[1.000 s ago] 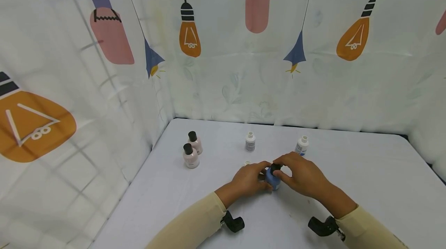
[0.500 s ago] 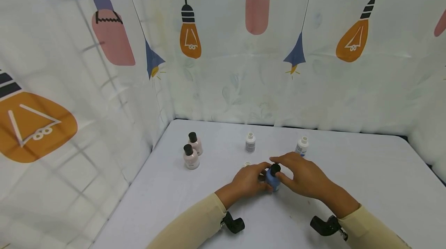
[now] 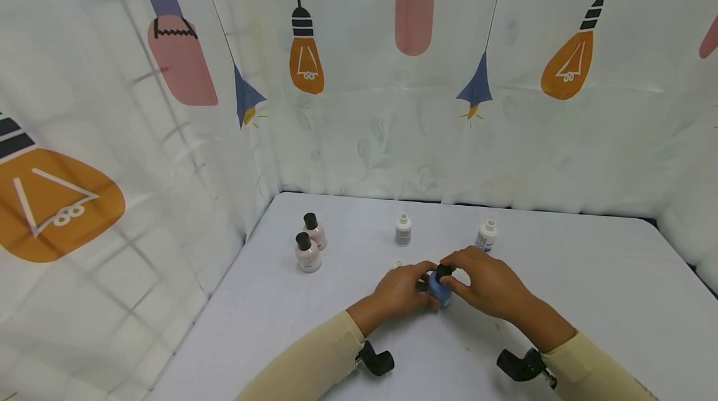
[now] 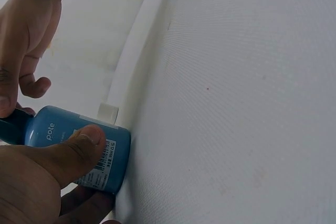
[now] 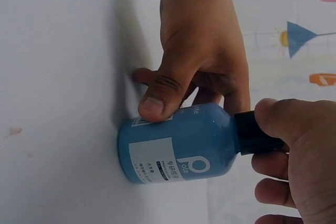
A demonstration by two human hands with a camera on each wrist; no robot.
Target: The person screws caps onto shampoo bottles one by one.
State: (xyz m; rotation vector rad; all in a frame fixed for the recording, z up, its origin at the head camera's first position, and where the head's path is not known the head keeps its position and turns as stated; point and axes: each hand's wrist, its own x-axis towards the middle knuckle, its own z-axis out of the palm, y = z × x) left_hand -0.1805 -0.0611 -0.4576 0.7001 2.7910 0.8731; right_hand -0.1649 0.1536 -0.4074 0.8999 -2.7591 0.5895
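Well to the left of the left hand stand two bottles with black tops, the front pink bottle overlapping the rear pink bottle. Beyond the left hand is one white bottle; just past the right hand, whose knuckles partly cover it, is another white bottle. A pale rim peeks out behind the left hand, the rest hidden. Between the hands, a blue bottle stands upright: the left hand grips its body, the right pinches its black cap between thumb and fingers. The contents cannot be made out. The blue bottle is glossy and round-shouldered, with a white printed label; finely textured white cloth lies beneath.
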